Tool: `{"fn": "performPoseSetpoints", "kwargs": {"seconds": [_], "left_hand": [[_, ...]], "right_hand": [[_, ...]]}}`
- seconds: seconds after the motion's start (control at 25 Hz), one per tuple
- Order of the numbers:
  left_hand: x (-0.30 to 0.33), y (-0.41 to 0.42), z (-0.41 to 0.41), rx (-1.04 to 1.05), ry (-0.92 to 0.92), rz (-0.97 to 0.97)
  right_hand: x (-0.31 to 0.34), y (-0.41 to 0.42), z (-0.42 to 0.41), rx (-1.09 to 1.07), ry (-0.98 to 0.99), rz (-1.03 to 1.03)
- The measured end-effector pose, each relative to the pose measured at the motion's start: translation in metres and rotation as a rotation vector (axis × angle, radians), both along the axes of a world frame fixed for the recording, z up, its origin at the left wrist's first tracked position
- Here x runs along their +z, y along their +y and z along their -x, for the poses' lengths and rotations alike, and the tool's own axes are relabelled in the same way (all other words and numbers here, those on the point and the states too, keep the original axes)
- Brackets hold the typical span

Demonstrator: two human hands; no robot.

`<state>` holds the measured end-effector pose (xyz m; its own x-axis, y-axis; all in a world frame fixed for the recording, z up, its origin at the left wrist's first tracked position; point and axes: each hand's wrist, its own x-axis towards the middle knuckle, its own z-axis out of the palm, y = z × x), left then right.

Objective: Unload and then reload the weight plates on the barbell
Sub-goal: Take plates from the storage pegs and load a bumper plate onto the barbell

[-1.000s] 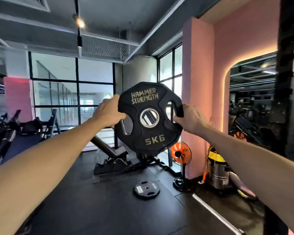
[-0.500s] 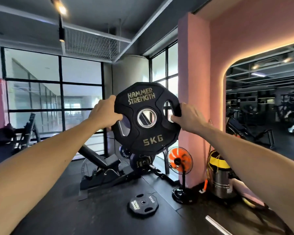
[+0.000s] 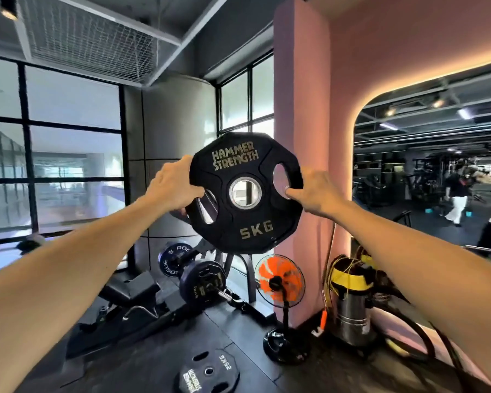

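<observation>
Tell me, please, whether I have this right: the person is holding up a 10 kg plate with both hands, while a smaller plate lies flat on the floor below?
Not quite: the head view shows the raised plate is marked 5KG, not 10 kg. The rest holds: the left hand and right hand grip its opposite edges, and a smaller plate lies flat on the floor below.

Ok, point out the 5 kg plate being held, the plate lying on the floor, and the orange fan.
5 kg plate (image 3: 245, 222): head view, black face below the centre hole.
Floor plate (image 3: 207, 373): head view, around its hub.
Orange fan (image 3: 278, 280): head view, middle of the grille.
</observation>
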<state>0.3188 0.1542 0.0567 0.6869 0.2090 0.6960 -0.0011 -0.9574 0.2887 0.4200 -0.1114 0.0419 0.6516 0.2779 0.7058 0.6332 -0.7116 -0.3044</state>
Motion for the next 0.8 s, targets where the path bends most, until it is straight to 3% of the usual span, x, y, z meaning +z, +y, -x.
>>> {"fn": "performPoseSetpoints", "kwargs": {"seconds": [0.4, 0.8], "left_hand": [[0.002, 0.093, -0.289, -0.230, -0.033, -0.047], [-0.003, 0.054, -0.585, -0.522, -0.048, -0.052]], "right_hand": [[-0.007, 0.073, -0.223, -0.221, 0.027, -0.051], [-0.009, 0.029, -0.443, -0.472, 0.054, 0.022]]}}
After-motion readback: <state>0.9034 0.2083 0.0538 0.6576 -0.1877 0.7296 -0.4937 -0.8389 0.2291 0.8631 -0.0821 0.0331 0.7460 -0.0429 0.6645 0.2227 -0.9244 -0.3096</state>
